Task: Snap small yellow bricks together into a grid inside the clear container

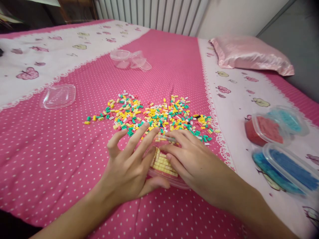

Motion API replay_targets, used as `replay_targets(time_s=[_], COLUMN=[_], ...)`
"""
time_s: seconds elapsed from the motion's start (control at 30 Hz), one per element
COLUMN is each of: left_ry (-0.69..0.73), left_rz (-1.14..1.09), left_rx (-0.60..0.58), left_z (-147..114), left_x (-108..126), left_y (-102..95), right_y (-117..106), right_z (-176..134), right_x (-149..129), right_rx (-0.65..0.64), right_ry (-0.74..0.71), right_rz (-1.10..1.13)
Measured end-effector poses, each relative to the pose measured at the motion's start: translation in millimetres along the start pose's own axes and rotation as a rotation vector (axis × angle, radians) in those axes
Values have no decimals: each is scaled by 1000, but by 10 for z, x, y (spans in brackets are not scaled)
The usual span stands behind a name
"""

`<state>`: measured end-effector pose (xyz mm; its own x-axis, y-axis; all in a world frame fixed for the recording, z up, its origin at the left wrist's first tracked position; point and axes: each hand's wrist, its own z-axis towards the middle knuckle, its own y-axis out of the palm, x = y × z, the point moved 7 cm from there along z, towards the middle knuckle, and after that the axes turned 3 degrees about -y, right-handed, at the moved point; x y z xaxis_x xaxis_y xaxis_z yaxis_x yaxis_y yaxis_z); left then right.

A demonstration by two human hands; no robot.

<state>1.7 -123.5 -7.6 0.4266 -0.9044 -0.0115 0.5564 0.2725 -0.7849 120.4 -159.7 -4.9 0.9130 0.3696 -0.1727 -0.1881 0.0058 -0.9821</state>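
Observation:
Between my hands a clear plastic container [171, 181] rests on the bedspread, with rows of pale yellow bricks [163, 163] lined up inside it. My left hand [129, 162] lies along the container's left side, fingers spread and thumb at the near rim. Over the right part of the container is my right hand [196, 159], its fingers bent and fingertips close together at the yellow rows. Whatever those fingertips may pinch is hidden. Just beyond both hands spreads a loose pile of small toy bricks [159, 114] in yellow, green, white and pink.
A clear lid [58, 96] lies at left, and clear empty tubs [129, 59] sit farther back. On the right stand containers of red pieces [267, 129], teal pieces [289, 121] and blue pieces [294, 167]. A pink pillow [251, 54] lies at the back right.

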Motion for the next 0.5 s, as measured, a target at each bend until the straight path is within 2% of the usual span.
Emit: replay_targets(time_s=[0.27,0.5], left_ry=[-2,3], left_rz=[-26,-44], left_rx=[-18,-22], left_z=[-18,-5], left_x=[-14,-7], left_y=[20,22], right_y=[-60,-40], right_z=[3,2], right_x=[-123,-147], right_rx=[22,12], right_ry=[-150,-187], right_rz=[-135,-181])
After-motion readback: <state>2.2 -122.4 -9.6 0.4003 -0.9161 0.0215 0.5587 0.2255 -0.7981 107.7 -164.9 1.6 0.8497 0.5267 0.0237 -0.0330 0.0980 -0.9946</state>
